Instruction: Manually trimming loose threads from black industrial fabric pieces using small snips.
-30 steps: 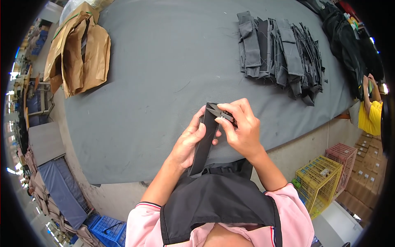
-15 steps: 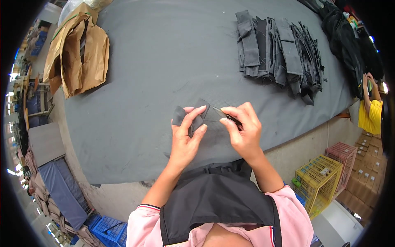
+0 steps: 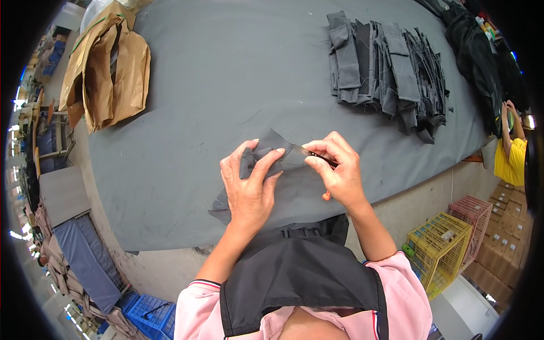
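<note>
Across the big grey table (image 3: 226, 73) we go: brown paper bags (image 3: 105, 68) at ten o'clock, a stack of dark folded pieces (image 3: 391, 68) at one o'clock, plenty of bare cloth between. Dead centre, near the front edge, lies our dark fabric piece (image 3: 294, 187). Our left hand (image 3: 249, 187) presses it flat, fingers spread. Our right hand (image 3: 337, 170) pinches a small dark tool (image 3: 320, 158) at its top edge. Best we keep it taut and work slowly.
</note>
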Demonstrator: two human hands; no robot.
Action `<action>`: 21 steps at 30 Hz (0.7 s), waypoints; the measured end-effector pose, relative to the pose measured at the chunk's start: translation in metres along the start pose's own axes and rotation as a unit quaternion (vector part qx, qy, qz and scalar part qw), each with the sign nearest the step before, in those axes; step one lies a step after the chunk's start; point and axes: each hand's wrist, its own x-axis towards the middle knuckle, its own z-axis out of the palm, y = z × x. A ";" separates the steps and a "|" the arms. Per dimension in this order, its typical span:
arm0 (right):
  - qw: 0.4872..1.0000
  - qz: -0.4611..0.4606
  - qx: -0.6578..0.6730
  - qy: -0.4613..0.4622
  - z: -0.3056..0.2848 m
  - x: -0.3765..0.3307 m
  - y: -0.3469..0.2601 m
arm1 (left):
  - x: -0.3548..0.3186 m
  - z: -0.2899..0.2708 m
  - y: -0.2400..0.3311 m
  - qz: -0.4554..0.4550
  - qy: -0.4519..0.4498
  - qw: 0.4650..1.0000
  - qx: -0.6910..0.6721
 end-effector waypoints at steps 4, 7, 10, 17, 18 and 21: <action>0.999 0.001 -0.041 0.010 0.000 -0.002 0.002 | 0.001 0.001 -0.001 0.005 0.002 1.000 0.013; 0.983 0.071 0.151 0.079 0.007 -0.005 0.004 | -0.001 0.001 -0.001 0.015 -0.001 1.000 0.013; 0.933 0.185 0.308 0.009 0.025 0.006 0.009 | -0.003 0.010 0.004 0.004 -0.038 0.996 -0.082; 0.878 0.304 0.369 -0.022 0.012 0.018 0.012 | 0.005 -0.024 -0.028 -0.238 -0.146 0.692 -0.666; 0.865 0.321 0.385 -0.011 0.014 0.020 0.010 | 0.002 -0.020 -0.034 -0.259 -0.155 0.723 -0.621; 0.847 0.304 0.435 -0.014 0.033 0.023 0.000 | -0.012 0.000 -0.026 -0.264 -0.234 0.726 -0.590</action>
